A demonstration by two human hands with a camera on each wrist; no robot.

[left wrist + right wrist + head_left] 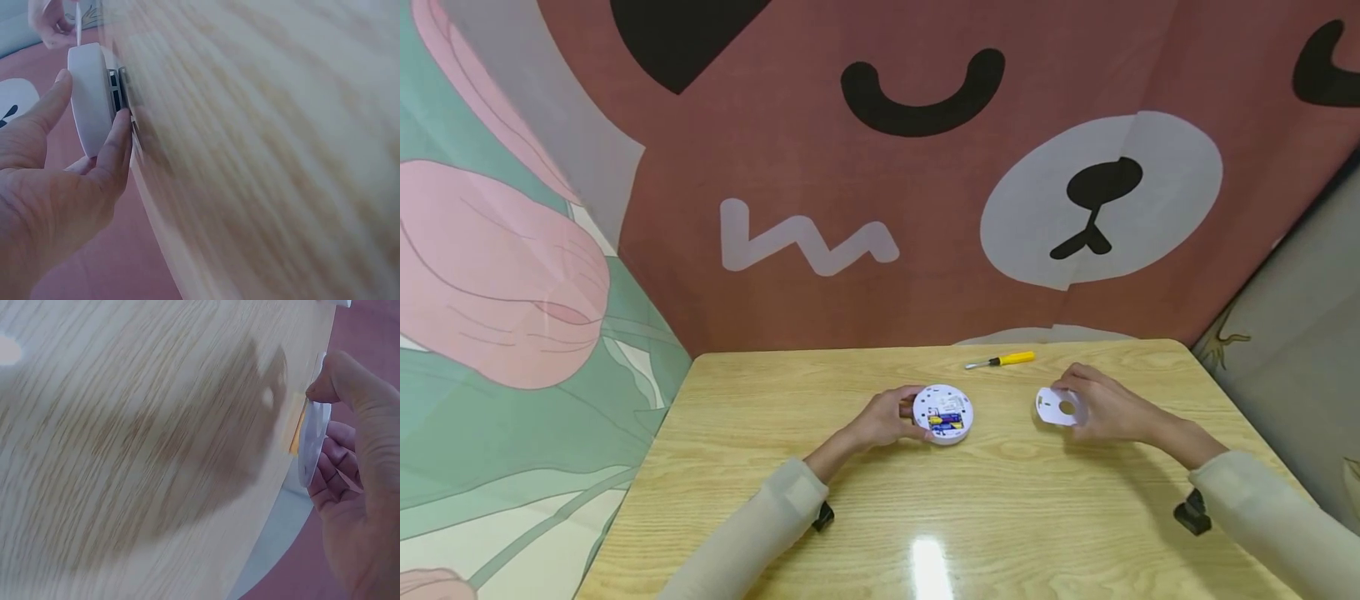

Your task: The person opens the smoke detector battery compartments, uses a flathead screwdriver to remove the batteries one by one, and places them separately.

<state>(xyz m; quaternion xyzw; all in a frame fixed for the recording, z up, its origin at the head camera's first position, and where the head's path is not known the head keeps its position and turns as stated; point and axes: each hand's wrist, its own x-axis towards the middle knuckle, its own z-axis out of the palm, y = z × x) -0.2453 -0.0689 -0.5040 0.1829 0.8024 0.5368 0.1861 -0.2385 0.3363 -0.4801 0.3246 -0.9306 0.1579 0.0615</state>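
Observation:
My left hand (886, 418) grips a round white smoke detector (929, 400) by its left rim, thumb on one side and fingers on the other. Its underside faces up, with blue-and-yellow batteries (946, 421) showing in their bay. In the left wrist view the detector (87, 100) appears edge-on between thumb and fingers. To the right, my right hand (1103, 407) pinches a thin white mounting plate (1051, 408) with a round hole in it, apart from the detector. The right wrist view shows the plate (312, 440) held between thumb and fingers.
A screwdriver (1017, 358) with a yellow handle lies on the wooden table (850, 517) near its back edge, beyond both hands. A cloth printed with a bear's face (820, 300) hangs right behind the table. Another printed cloth (512, 417) hangs at the left.

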